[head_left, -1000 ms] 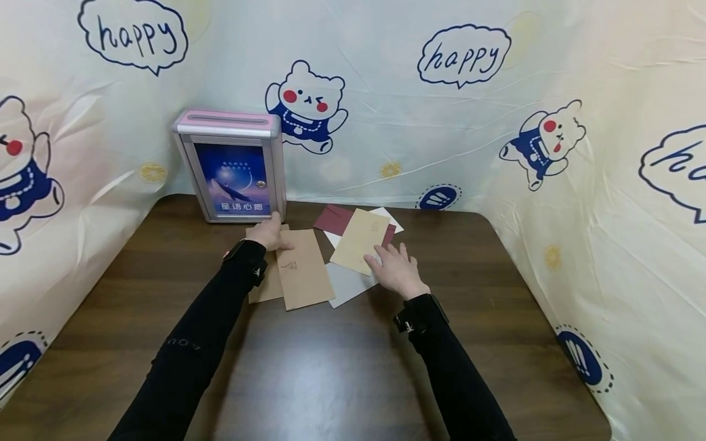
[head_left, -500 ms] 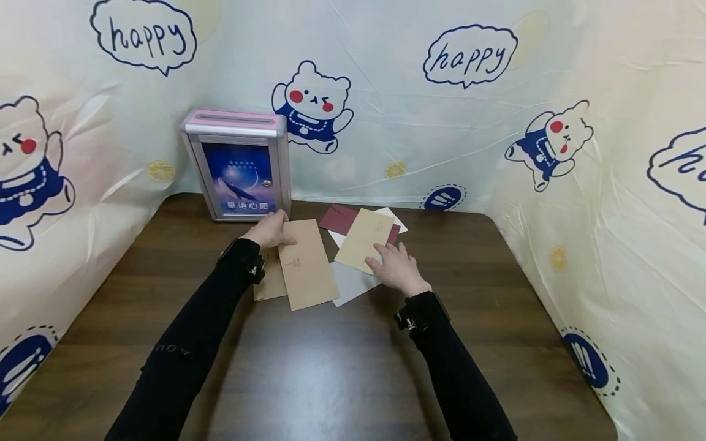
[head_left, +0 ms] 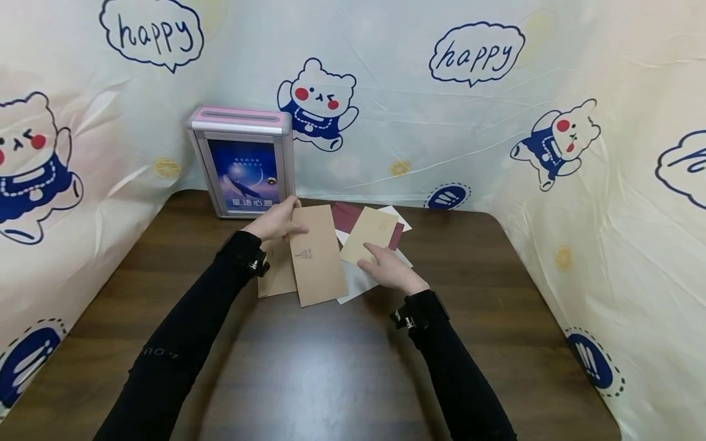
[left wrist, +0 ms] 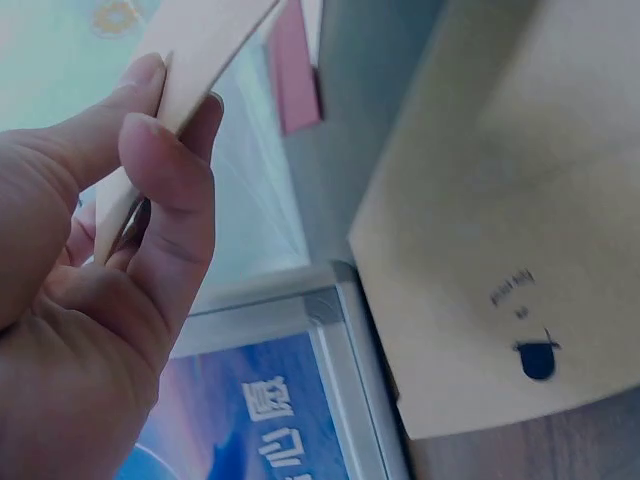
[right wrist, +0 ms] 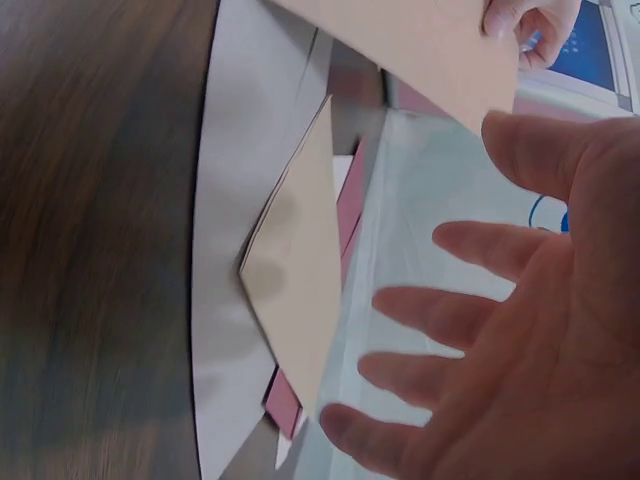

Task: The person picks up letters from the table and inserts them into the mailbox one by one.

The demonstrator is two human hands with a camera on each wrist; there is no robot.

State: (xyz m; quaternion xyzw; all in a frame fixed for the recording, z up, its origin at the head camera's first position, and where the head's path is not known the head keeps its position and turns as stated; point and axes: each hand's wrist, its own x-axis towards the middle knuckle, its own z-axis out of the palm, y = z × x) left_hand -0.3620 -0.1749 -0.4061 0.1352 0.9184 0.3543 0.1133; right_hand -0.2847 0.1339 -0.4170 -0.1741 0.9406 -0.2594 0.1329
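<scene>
My left hand [head_left: 276,220] pinches the far end of a brown envelope [head_left: 317,260] between thumb and fingers, just in front of a pink-topped letter box [head_left: 242,162]. In the left wrist view the thumb [left wrist: 165,180] presses on a thin envelope edge [left wrist: 200,45], and a brown envelope with a small dark print [left wrist: 500,230] fills the right side. My right hand [head_left: 388,269] hovers with its fingers spread over a grey envelope [head_left: 358,283], its index finger at the near edge of a cream envelope [head_left: 371,233]. That spread hand [right wrist: 520,330] shows beside the cream envelope [right wrist: 300,290].
A second brown envelope [head_left: 278,277] lies under my left wrist. A dark red envelope [head_left: 346,214] and a white one [head_left: 398,214] lie behind the cream one. The dark wooden table [head_left: 331,367] is walled on three sides by a cartoon-print sheet [head_left: 441,122].
My left hand has taken the brown envelope's far end and moved it away from me towards the letter box. The right hand has drawn back a little from the cream envelope.
</scene>
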